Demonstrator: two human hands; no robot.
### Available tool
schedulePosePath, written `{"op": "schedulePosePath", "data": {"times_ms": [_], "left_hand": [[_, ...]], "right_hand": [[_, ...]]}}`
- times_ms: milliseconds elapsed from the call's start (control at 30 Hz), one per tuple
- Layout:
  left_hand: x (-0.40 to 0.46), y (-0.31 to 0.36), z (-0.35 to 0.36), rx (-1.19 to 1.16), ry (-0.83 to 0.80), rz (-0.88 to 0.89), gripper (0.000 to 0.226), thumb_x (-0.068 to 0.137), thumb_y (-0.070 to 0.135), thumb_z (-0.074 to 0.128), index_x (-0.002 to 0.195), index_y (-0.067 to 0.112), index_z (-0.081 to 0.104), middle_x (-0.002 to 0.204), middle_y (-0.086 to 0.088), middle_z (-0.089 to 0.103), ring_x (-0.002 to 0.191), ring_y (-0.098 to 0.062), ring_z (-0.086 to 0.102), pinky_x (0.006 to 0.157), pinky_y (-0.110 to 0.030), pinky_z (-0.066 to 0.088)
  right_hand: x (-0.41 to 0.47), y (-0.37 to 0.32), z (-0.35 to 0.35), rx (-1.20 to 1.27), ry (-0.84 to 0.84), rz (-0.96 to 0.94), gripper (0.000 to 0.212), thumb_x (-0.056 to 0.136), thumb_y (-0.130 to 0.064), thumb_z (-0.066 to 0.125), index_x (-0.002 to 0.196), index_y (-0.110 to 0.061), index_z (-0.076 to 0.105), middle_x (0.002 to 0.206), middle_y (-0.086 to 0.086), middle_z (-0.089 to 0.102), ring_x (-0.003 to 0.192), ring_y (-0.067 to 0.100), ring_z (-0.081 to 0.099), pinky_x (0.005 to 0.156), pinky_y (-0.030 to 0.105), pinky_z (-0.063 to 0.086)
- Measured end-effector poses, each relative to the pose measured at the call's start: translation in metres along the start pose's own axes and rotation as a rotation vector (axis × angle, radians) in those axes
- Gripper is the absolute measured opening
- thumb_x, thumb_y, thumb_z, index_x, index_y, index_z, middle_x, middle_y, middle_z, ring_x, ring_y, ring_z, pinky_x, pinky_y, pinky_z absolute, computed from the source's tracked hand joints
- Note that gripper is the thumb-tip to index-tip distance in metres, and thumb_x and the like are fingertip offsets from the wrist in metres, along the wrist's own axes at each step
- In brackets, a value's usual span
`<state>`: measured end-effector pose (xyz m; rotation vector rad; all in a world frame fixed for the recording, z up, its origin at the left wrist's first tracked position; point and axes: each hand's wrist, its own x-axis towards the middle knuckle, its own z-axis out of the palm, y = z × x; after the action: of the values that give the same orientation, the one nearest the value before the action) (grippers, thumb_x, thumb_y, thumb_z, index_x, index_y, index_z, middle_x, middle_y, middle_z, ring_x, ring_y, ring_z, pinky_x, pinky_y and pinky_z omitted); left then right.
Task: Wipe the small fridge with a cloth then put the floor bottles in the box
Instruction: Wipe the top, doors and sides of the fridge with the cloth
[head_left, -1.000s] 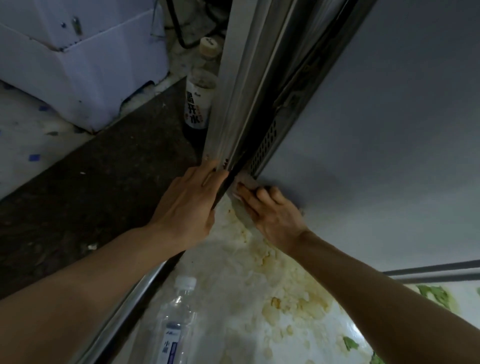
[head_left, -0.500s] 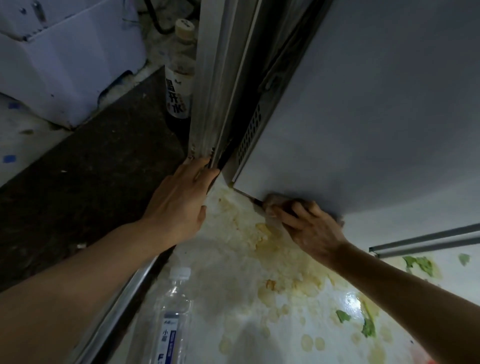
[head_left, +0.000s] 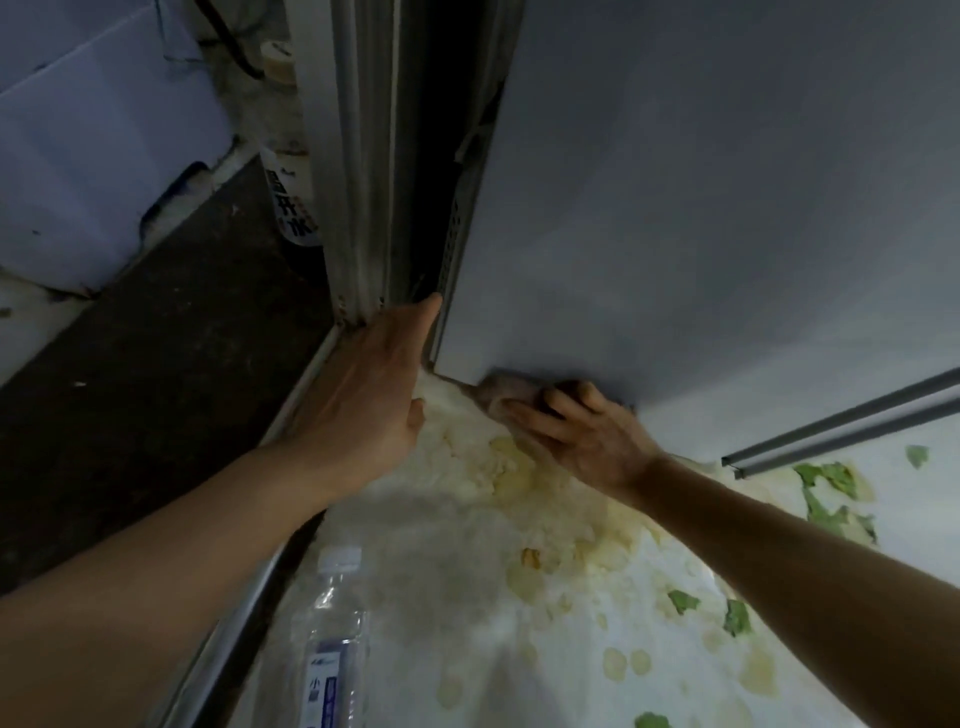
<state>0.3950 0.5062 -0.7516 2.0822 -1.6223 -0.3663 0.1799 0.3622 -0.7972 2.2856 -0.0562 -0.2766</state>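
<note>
The small fridge (head_left: 701, 208) shows a pale grey side panel that fills the upper right. My right hand (head_left: 582, 441) presses a small brownish cloth (head_left: 501, 392) against the panel's bottom edge, fingers curled over it. My left hand (head_left: 369, 395) lies flat with straight fingers against the fridge's front corner and the metal frame (head_left: 353, 208) beside it. A clear water bottle (head_left: 332, 639) with a white cap lies on the stained white floor at the bottom. A second bottle (head_left: 291, 202) with a printed label stands behind the frame, partly hidden.
A white box (head_left: 98, 156) stands at the upper left on a pale floor. A dark mat (head_left: 156, 374) runs along the left. The white floor (head_left: 519, 649) under the fridge carries yellow stains and green scraps. A grey metal rail (head_left: 841, 421) juts out at the right.
My right hand has slid the cloth rightward along the fridge's bottom edge, away from the corner. My left hand stays at the corner.
</note>
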Motion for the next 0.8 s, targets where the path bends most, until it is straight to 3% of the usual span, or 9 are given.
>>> {"op": "schedulePosePath", "data": {"times_ms": [167,233,267,333,400,467,667,733,800], "left_hand": [[0.009,0.020,0.020,-0.164,0.014,-0.060,0.107,0.081,0.012,0.067,0.147,0.029,-0.016,0.158,0.000,0.012,0.140,-0.013,0.025,0.102,-0.020,0.025],[0.008,0.020,0.024,-0.190,0.026,-0.056,0.109,0.081,0.009,0.067,0.147,0.030,-0.018,0.158,0.000,0.010,0.141,-0.012,0.025,0.101,-0.020,0.028],[0.008,0.019,0.025,-0.184,0.030,-0.047,0.110,0.081,0.009,0.067,0.146,0.031,-0.018,0.158,0.001,0.010,0.141,-0.012,0.025,0.101,-0.021,0.029],[0.008,0.015,0.023,-0.155,0.035,-0.021,0.110,0.080,0.010,0.067,0.146,0.032,-0.018,0.158,0.001,0.011,0.141,-0.013,0.026,0.103,-0.022,0.028],[0.009,0.012,0.021,-0.141,0.026,-0.004,0.111,0.079,0.011,0.067,0.146,0.033,-0.019,0.158,0.001,0.013,0.140,-0.015,0.027,0.104,-0.024,0.029],[0.009,0.012,0.019,-0.129,0.006,-0.004,0.111,0.080,0.014,0.067,0.145,0.035,-0.020,0.158,0.002,0.012,0.139,-0.016,0.028,0.104,-0.027,0.031],[0.007,0.017,0.011,-0.121,-0.059,-0.040,0.108,0.081,0.013,0.067,0.146,0.033,-0.018,0.159,0.003,0.008,0.142,-0.017,0.022,0.114,-0.038,0.027],[0.005,0.026,0.009,-0.093,0.040,-0.056,0.100,0.080,0.007,0.066,0.150,0.027,-0.002,0.156,0.001,0.013,0.139,-0.019,0.028,0.111,-0.036,0.030],[0.001,0.039,0.009,-0.025,0.195,-0.025,0.085,0.075,-0.002,0.066,0.146,0.015,0.022,0.147,-0.009,0.026,0.124,-0.028,0.044,0.099,-0.038,0.043]], "right_hand": [[-0.106,0.016,0.029,-0.087,-0.358,-0.017,0.095,0.030,-0.015,0.093,0.119,-0.035,0.066,0.148,-0.004,0.025,0.120,0.032,0.027,0.098,0.045,0.028],[-0.111,0.016,0.026,-0.114,-0.427,-0.009,0.095,0.034,-0.017,0.092,0.123,-0.035,0.063,0.148,-0.006,0.030,0.119,0.032,0.026,0.097,0.044,0.026],[-0.104,0.017,0.023,-0.133,-0.374,0.001,0.085,0.045,-0.019,0.088,0.125,-0.034,0.062,0.147,-0.004,0.029,0.117,0.031,0.026,0.095,0.042,0.026],[-0.073,0.018,0.011,-0.085,-0.093,0.061,0.056,0.072,-0.010,0.065,0.125,-0.026,0.063,0.143,-0.001,0.033,0.109,0.029,0.032,0.091,0.040,0.028],[-0.027,0.018,-0.008,0.024,0.167,0.169,0.051,0.085,0.001,0.042,0.128,-0.019,0.060,0.139,-0.002,0.049,0.102,0.027,0.037,0.087,0.038,0.032],[0.012,0.017,-0.028,0.121,0.314,0.258,0.046,0.090,-0.005,0.038,0.127,-0.018,0.062,0.132,-0.006,0.058,0.096,0.023,0.038,0.084,0.036,0.031],[0.008,0.025,-0.030,0.163,0.375,0.311,0.056,0.103,-0.010,0.014,0.124,-0.022,0.064,0.129,-0.009,0.060,0.095,0.022,0.038,0.081,0.034,0.031],[-0.027,0.030,-0.013,0.120,0.356,0.306,0.043,0.100,-0.006,0.031,0.129,-0.020,0.060,0.134,-0.006,0.055,0.098,0.024,0.041,0.082,0.035,0.031],[-0.076,0.036,0.005,0.064,0.307,0.303,0.051,0.089,-0.001,0.052,0.136,-0.020,0.053,0.141,-0.002,0.044,0.104,0.026,0.042,0.085,0.038,0.032]]}}
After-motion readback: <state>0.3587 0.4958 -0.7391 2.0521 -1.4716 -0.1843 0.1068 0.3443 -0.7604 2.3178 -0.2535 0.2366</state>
